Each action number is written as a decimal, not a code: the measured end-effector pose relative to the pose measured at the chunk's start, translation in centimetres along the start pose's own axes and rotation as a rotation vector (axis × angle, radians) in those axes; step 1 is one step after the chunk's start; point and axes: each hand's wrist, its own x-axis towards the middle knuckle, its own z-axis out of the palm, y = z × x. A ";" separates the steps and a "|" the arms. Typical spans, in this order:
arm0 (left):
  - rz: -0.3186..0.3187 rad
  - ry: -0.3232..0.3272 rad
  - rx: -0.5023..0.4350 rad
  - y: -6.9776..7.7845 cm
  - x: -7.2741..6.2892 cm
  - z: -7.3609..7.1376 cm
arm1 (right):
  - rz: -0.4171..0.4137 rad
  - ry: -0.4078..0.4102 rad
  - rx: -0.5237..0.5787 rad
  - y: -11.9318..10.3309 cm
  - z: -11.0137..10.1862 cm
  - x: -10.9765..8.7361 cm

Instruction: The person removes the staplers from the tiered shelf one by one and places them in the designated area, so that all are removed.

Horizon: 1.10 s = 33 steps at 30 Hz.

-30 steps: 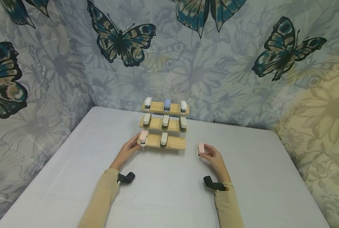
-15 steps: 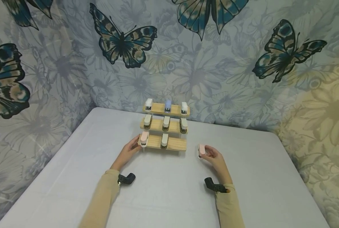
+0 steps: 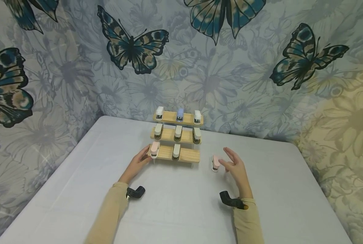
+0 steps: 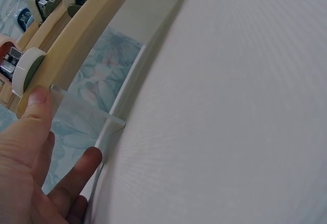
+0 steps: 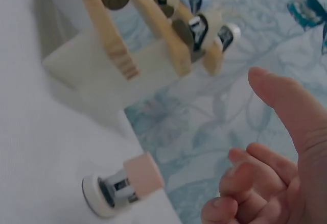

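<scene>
At the left end of a three-tier wooden display rack (image 3: 184, 156), my left hand (image 3: 137, 163) holds the lowest plank; in the left wrist view the thumb (image 4: 37, 104) lies on the plank's end. A mini stapler with a pink top and white base (image 3: 154, 149) stands on that plank, close to the hand. My right hand (image 3: 237, 168) has its thumb and fingers spread, with nothing between them. Just left of it, another pink mini stapler (image 3: 215, 163) stands on the table, apart from the fingers in the right wrist view.
A pale stapler (image 3: 176, 151) shares the lowest plank, whose right part is bare. Several pale staplers and a blue one (image 3: 179, 114) stand on the upper planks. The rack has clear side supports (image 4: 84, 113). A white cloth covers the table (image 3: 181, 210); patterned walls stand behind.
My right hand has let go of the pink stapler, spread its fingers and drawn back slightly to the right. The left hand stays at the rack.
</scene>
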 end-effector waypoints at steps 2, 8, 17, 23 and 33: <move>-0.005 0.003 0.008 0.0 0.0 0.1 | -0.092 -0.004 0.018 0.1 0.2 0.1; -0.010 -0.004 -0.001 -0.1 0.1 0.1 | -0.258 -0.009 -0.093 -3.5 2.3 -0.7; -0.043 -0.002 0.005 1.5 0.0 -0.3 | -0.236 -0.164 -0.263 -6.4 7.7 -0.8; -0.036 0.003 -0.003 0.5 0.2 -0.2 | -0.201 -0.236 -0.219 -6.2 9.9 -1.1; -0.052 -0.011 -0.020 3.3 -0.8 0.0 | -0.062 -0.291 -0.091 -5.4 11.9 -1.1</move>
